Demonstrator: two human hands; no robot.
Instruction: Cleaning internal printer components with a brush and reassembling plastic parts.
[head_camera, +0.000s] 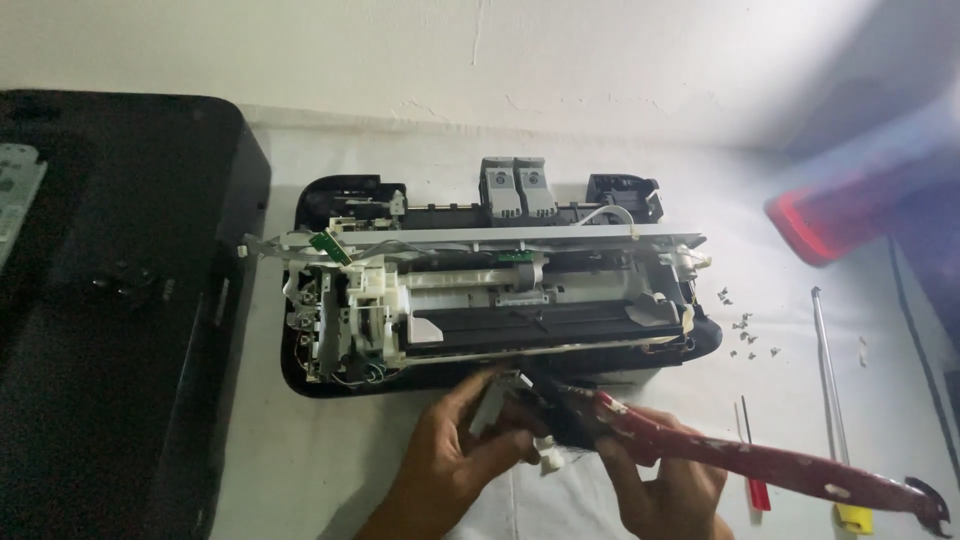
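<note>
Covers (110, 300) of black plastic lie at the left, biggest thing on the white table (300, 470). Right of them sits the opened printer (490, 290), its insides bare, two grey cartridges (517, 187) at its far edge. Near you, the red-handled pliers (760, 465) stretch rightward; your right hand (665, 490) closes around their handles close to the head. Your left hand (455, 455) pinches a small grey part (495, 400) just in front of the printer, touching the pliers' tip. Screws (745, 335) lie scattered at the right, beside a thin rod (828, 380).
</note>
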